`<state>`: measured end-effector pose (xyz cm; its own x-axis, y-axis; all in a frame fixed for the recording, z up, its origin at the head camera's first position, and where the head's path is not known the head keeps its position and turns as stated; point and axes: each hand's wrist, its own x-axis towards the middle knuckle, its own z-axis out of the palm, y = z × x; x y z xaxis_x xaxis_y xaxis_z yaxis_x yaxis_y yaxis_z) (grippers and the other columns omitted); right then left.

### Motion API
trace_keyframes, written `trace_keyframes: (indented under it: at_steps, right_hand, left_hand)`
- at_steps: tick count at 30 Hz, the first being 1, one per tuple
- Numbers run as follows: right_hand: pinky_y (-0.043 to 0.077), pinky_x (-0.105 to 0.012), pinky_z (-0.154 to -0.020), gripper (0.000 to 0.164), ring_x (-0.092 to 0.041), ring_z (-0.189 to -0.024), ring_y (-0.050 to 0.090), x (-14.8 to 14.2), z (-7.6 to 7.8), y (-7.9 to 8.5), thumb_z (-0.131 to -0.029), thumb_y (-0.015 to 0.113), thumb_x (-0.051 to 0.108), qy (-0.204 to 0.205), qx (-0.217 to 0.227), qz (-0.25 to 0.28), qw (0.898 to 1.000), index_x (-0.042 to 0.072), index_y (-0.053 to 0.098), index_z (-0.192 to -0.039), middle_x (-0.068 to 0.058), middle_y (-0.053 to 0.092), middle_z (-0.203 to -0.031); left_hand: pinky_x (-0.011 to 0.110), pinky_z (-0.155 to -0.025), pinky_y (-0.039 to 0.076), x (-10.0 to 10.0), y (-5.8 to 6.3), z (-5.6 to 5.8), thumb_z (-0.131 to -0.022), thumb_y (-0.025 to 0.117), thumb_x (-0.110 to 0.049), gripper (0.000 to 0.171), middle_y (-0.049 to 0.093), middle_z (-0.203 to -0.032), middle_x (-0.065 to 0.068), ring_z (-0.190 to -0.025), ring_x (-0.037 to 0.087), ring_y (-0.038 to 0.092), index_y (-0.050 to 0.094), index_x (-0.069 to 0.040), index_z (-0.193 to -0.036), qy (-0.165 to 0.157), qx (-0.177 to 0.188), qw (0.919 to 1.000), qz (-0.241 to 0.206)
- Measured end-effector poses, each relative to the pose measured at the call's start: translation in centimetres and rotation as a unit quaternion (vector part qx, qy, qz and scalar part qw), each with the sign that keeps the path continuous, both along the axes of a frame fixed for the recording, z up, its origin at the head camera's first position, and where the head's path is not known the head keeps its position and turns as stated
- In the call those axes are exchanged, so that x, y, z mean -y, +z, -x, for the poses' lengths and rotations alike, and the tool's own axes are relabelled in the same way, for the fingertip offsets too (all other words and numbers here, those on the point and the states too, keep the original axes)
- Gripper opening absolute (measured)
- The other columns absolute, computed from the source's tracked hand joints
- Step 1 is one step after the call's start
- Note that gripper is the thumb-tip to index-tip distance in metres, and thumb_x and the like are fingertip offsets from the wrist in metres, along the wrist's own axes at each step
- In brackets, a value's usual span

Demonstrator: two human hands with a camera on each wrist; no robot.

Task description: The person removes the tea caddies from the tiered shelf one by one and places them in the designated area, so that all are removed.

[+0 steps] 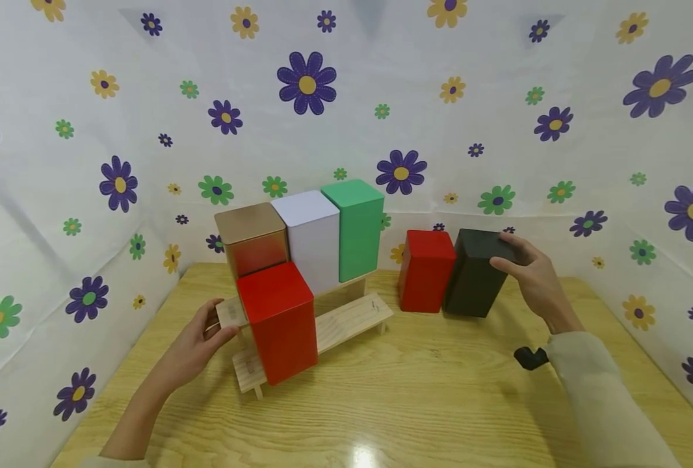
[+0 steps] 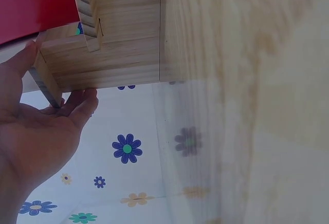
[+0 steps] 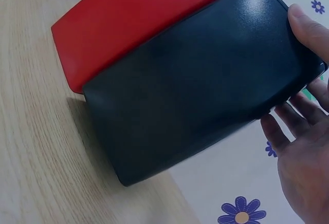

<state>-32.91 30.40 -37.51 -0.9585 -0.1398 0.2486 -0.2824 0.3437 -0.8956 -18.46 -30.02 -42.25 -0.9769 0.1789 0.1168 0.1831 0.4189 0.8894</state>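
Note:
At the left end of a two-step wooden rack (image 1: 353,320), my left hand (image 1: 191,348) grips the upper board, thumb in front and fingers behind in the left wrist view. A red box (image 1: 282,325) stands on the lower step. Behind it on the upper step are a brown box (image 1: 253,224), a white box (image 1: 314,250) and a green box (image 1: 361,234). My right hand (image 1: 534,279) holds a black box (image 1: 476,279) near its top right corner, thumb on the front. The black box leans slightly beside a second red box (image 1: 427,273); the two overlap in the right wrist view.
Everything stands on a wood-grain table (image 1: 428,403). A white flower-printed cloth (image 1: 346,117) rises round the back and both sides, close behind the boxes. A small black piece (image 1: 530,358) sticks out by my right sleeve (image 1: 592,377).

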Motion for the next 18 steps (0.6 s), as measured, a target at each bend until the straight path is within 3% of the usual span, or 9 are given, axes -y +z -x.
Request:
trace_keyframes:
  at_steps: [4,9,18]
  right_hand:
    - [0.037,-0.008,-0.104,0.071,-0.026,-0.152,0.030,0.0,0.6,-0.3,-0.104,0.066,0.031,-0.004,0.007,-0.020,1.000,0.014,0.031,-0.163,-0.013,0.026,-0.168]
    - [0.032,-0.013,-0.112,0.073,-0.029,-0.155,0.021,0.2,1.2,-1.1,-0.105,0.065,0.026,0.016,0.017,0.000,1.000,0.012,0.026,-0.165,-0.014,0.019,-0.170]
    - [0.022,-0.027,-0.123,0.076,-0.032,-0.157,0.012,0.4,1.4,-1.3,-0.106,0.062,0.028,0.043,0.036,0.006,0.998,0.016,0.019,-0.167,-0.011,0.011,-0.172]
  left_hand:
    - [0.027,-0.104,0.048,-0.2,0.1,0.0,-0.108,0.059,-0.021,0.076,0.035,-0.152,0.032,-0.142,0.050,0.039,0.011,0.010,-0.158,-0.002,-0.001,1.0000,0.001]
    - [0.029,-0.105,0.047,-0.2,0.0,-0.1,-0.108,0.059,-0.021,0.076,0.034,-0.153,0.032,-0.142,0.050,0.039,0.010,0.009,-0.158,-0.001,0.004,1.0000,-0.003]
    - [0.050,-0.109,0.039,-0.2,-0.1,0.0,-0.108,0.059,-0.022,0.077,0.031,-0.154,0.034,-0.143,0.051,0.037,0.011,0.008,-0.159,0.006,0.001,1.0000,0.008]
